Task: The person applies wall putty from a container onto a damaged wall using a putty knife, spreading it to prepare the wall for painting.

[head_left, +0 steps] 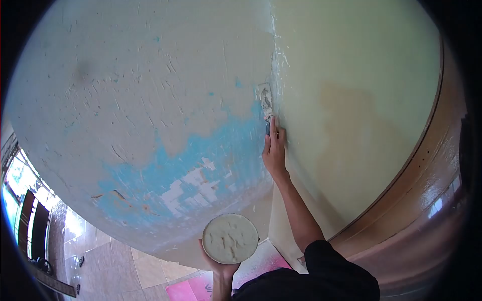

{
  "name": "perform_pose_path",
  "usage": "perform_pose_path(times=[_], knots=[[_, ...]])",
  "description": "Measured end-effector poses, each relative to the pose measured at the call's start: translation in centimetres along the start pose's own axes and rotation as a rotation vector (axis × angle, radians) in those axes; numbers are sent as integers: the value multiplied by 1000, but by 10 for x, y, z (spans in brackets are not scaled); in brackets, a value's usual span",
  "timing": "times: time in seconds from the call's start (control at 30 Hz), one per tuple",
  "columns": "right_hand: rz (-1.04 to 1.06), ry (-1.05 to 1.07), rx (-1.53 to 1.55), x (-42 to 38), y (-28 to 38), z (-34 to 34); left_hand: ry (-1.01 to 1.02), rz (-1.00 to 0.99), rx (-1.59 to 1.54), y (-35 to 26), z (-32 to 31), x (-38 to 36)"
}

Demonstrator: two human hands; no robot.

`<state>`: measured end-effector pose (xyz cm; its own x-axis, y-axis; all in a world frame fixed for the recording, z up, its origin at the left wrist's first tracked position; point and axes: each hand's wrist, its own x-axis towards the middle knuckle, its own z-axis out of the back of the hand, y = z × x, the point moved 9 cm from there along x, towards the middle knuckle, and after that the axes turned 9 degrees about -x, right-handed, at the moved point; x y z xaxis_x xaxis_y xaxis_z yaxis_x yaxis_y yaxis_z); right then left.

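Observation:
My right hand [274, 150] is closed around the handle of a putty knife [265, 96], its index finger stretched along the tool. Grey-white putty coats the blade, which lies against the wall [201, 70] close to the inner corner. Low in the view, my left hand [221, 266] holds up a round tub of putty [230, 239] from below and the side. The putty inside has a lumpy, gouged surface. Blue paint [201, 150] with white scraped patches shows on the lower wall, below a rough grey-white coat.
A pale green wall [396, 100] meets the patched wall at the corner, bordered on the right by a brown wooden frame [401, 185]. Pink sheeting [188, 289] lies on the tiled floor [108, 266]. Bright openings [22, 175] are at the far left.

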<state>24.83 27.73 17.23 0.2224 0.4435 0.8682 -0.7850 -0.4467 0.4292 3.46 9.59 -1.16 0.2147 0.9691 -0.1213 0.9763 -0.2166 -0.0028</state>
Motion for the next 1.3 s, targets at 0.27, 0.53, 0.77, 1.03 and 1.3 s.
perform_pose_path(times=[0.27,0.53,0.77,1.03,1.3], knots=[[31,98,14,-82,-22,-10,1,-54,-18,-6,-8,-4],[14,101,-4,-7,7,-2,2,4,-3,2,-4,-2],[-2,167,21,-81,-25,-19,7,-18,-118,-3,-3,-5],[67,91,-38,-8,8,-15,14,-29,-24,-1,-3,-7],[14,180,89,-95,-31,-28,6,-56,-68,-6,6,-14]])
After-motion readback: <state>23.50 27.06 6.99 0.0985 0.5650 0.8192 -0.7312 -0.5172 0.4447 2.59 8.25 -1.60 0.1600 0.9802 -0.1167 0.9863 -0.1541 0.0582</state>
